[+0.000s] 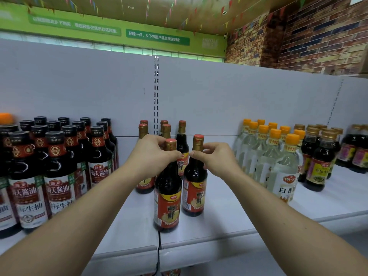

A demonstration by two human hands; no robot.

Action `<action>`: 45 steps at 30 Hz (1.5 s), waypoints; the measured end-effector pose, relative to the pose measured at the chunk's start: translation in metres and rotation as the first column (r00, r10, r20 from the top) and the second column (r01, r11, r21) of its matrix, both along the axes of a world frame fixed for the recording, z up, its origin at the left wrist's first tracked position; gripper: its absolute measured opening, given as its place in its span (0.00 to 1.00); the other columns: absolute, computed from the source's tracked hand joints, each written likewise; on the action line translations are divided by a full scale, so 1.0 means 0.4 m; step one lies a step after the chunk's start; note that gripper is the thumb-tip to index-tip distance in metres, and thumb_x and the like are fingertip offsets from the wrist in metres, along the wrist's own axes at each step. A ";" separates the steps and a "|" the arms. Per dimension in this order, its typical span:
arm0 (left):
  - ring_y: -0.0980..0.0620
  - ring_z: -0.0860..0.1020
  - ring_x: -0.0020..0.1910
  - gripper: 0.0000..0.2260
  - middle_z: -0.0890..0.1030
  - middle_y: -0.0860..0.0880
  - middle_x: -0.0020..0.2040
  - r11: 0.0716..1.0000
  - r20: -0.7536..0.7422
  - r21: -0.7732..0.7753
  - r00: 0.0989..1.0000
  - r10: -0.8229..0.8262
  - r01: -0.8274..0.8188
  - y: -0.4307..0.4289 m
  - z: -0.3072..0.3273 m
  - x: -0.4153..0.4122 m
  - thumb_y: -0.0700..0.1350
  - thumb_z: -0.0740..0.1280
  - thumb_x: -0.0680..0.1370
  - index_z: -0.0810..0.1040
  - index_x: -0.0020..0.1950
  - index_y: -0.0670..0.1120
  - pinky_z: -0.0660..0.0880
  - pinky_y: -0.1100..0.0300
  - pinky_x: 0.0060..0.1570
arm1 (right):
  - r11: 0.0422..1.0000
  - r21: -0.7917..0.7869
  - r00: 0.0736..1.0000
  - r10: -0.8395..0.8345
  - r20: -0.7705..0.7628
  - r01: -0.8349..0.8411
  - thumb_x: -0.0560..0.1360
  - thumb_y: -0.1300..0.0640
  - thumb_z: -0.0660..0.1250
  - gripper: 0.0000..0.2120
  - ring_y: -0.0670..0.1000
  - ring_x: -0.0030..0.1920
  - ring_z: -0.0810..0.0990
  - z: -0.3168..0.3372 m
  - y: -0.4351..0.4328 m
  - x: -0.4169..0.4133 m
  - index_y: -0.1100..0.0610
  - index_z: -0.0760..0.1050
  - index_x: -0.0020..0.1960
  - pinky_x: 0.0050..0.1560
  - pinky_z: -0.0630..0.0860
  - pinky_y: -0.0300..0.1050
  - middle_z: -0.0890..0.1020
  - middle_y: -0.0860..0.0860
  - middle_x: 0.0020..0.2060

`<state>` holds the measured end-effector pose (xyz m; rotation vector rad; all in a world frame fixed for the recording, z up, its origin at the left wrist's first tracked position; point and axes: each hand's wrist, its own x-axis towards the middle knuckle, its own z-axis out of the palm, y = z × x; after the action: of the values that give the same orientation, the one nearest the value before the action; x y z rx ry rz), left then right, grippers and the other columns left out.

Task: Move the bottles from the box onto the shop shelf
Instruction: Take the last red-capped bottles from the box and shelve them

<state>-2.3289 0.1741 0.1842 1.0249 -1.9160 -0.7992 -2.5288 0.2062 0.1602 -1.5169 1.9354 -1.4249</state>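
A grocery shop aisle.
A white shelf (229, 226) with a slotted back panel (239, 92) carries rows of labelled soy sauce bottles (59, 176) and vinegar bottles (282, 168); above are a green signboard (157, 37), bunting (169, 10) and a brick wall (318, 36).

Bright, even light comes from above, and soft shadows fall on the white shelf (229, 224). Glare spots dot the dark bottles (168, 184). Frame edges bend, and the upper left is blurred.

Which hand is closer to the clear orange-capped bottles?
Right. The right hand grips the right front bottle, left of the clear bottles; the left hand grips the left front bottle, farther left.
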 end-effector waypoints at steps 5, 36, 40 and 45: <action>0.58 0.84 0.41 0.03 0.86 0.55 0.40 1.000 0.005 0.002 1.000 0.004 -0.004 0.000 -0.001 0.002 0.50 0.76 0.76 0.85 0.45 0.53 0.76 0.64 0.37 | 1.000 0.005 1.000 -0.013 -0.004 0.013 0.71 0.42 0.78 0.14 0.51 0.46 0.85 -0.001 -0.029 -0.004 0.47 0.83 0.52 0.50 0.83 0.50 0.86 0.47 0.50; 0.64 0.83 0.37 0.04 0.85 0.59 0.38 1.000 -0.007 -0.005 1.000 -0.003 0.003 -0.008 -0.010 0.002 0.52 0.76 0.75 0.85 0.46 0.53 0.74 0.70 0.34 | 0.995 0.038 0.995 -0.085 -0.057 0.087 0.71 0.37 0.76 0.25 0.51 0.47 0.86 -0.016 -0.169 -0.041 0.48 0.82 0.63 0.49 0.82 0.48 0.86 0.47 0.53; 0.66 0.82 0.38 0.03 0.85 0.61 0.37 1.000 -0.012 -0.005 1.000 -0.023 0.023 -0.010 -0.012 0.002 0.51 0.76 0.75 0.84 0.45 0.54 0.73 0.71 0.33 | 0.996 0.019 0.994 -0.091 -0.055 0.092 0.71 0.37 0.76 0.23 0.51 0.47 0.86 -0.021 -0.184 -0.041 0.47 0.82 0.62 0.51 0.83 0.51 0.87 0.47 0.53; 0.64 0.83 0.39 0.03 0.86 0.58 0.39 1.000 -0.019 0.001 0.999 -0.027 0.027 -0.012 -0.013 0.003 0.51 0.76 0.76 0.85 0.47 0.53 0.74 0.71 0.34 | 0.995 0.010 0.994 -0.094 -0.062 0.095 0.71 0.36 0.76 0.23 0.51 0.47 0.86 -0.026 -0.204 -0.037 0.47 0.83 0.62 0.53 0.84 0.53 0.87 0.47 0.53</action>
<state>-2.3279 0.1691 0.1789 0.9907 -1.9174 -0.8232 -2.5435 0.1246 0.1499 -1.4986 2.0748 -1.4161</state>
